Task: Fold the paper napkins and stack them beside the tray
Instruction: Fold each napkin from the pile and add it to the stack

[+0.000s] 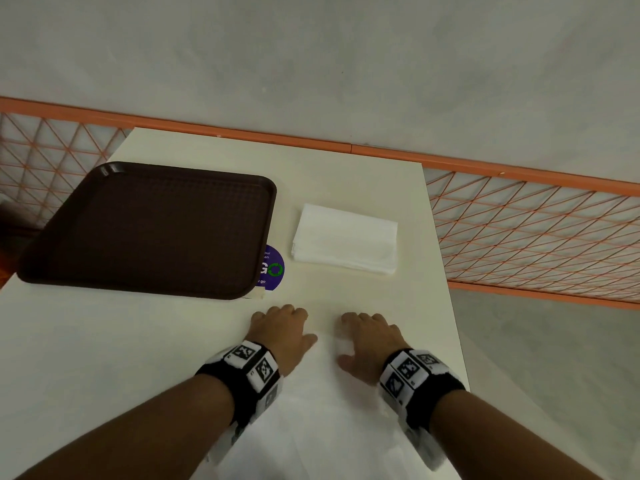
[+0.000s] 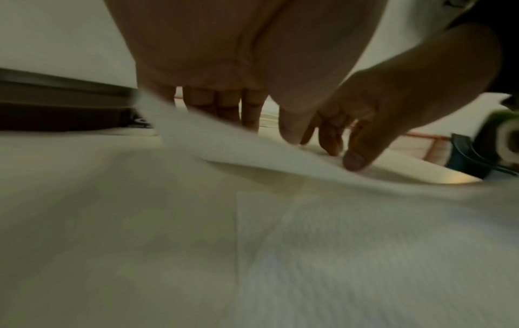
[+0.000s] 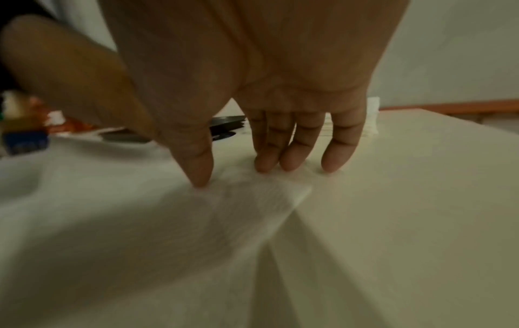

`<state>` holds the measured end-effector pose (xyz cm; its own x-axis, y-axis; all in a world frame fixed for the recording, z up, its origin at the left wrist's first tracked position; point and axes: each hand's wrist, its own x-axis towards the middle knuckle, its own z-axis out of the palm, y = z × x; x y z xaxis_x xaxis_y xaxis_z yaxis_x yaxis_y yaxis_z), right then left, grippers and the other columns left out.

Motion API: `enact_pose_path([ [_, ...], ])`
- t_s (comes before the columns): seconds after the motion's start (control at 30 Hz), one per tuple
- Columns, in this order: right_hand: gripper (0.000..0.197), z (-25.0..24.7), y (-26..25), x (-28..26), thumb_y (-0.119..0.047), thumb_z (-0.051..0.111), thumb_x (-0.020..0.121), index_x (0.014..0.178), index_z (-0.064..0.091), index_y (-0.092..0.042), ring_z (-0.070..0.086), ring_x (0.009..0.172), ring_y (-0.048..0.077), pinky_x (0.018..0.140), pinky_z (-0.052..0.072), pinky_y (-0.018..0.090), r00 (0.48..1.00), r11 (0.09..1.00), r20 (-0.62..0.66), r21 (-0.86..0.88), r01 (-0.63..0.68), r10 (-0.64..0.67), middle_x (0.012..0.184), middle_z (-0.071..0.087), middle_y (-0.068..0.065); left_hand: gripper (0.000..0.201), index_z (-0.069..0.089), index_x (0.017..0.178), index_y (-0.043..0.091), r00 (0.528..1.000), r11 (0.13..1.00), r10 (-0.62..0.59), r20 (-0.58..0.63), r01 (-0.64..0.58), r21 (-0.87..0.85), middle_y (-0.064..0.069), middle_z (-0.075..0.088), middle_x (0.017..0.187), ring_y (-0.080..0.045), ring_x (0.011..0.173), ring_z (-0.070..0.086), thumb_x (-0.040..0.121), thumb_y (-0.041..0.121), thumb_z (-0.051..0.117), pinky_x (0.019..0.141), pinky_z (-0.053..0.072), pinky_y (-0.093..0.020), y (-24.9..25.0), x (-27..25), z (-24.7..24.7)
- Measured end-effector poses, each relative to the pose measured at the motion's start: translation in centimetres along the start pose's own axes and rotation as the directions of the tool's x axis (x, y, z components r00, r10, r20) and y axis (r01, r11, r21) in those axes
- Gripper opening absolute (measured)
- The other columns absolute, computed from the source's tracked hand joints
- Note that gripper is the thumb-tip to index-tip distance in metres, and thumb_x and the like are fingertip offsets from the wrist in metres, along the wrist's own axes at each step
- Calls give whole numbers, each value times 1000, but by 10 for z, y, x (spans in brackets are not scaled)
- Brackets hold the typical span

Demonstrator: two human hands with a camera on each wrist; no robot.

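The brown tray (image 1: 149,230) sits at the left of the tabletop (image 1: 346,174), with a stack of folded napkins (image 1: 346,240) already just beside it. Nearer me, my left hand (image 1: 282,332) pinches the unfolded napkin (image 1: 322,417)'s far edge while my right hand (image 1: 370,341) presses its corner with straight fingertips (image 3: 334,164); this one, I judge, is only beginning its fold.

Napkin (image 1: 322,403): white, thin, unfolded, spread on the near tabletop (image 1: 104,341), far edge lifted off the surface.
Stack (image 1: 346,239): white folded napkins, squared, flat, just right of the tray.
Tray (image 1: 152,226): dark brown, rectangular, textured, far left.
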<state>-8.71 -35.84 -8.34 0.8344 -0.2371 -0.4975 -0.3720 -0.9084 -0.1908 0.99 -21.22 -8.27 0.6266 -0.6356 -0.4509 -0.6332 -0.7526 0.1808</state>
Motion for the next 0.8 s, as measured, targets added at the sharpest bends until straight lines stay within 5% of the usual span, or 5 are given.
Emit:
enact_pose_path([
  [0.1,51,-6,0,8,-42,66,80,123,44,-26,53,110,26,89,41,33,992,996,118,66,-62,54,117,59,0,35,49,122,23,993,999,-45,106,46,-8,2,56,127,-22,118,51,93,44,50,104,33,-40,-3,7,-9],
  [0.33,7,-9,-1,12,-31,61,82,81,55,-28,59,100,24,77,38,27,993,999,109,24,-38,36,105,64,-2,28,59,114,16,982,997,-34,188,19,79,-4,55,123,-25,114,53,96,34,49,101,39,-39,4,7,-17],
  [0.47,15,-7,-1,10,-30,54,89,99,61,-22,57,104,27,87,44,34,997,1000,78,-5,-9,9,111,60,1,42,52,120,18,983,1000,27,184,-25,-16,-2,50,123,-23,115,50,90,46,59,97,43,-35,-1,0,-15],
  [0.6,24,-6,0,6,-34,48,95,113,55,-20,51,112,26,94,40,38,1000,1000,12,-25,19,-19,118,54,2,42,48,123,18,985,999,12,174,-7,-33,-3,51,125,-23,114,52,89,38,63,95,40,-32,-4,-3,-14],
  [0.8,47,-5,4,4,-48,66,83,121,49,-26,47,114,23,95,39,38,998,999,46,-4,42,-42,122,53,-3,23,61,110,20,982,994,-29,189,48,-94,0,62,117,-21,108,58,89,28,64,94,44,-31,-1,-1,-19],
])
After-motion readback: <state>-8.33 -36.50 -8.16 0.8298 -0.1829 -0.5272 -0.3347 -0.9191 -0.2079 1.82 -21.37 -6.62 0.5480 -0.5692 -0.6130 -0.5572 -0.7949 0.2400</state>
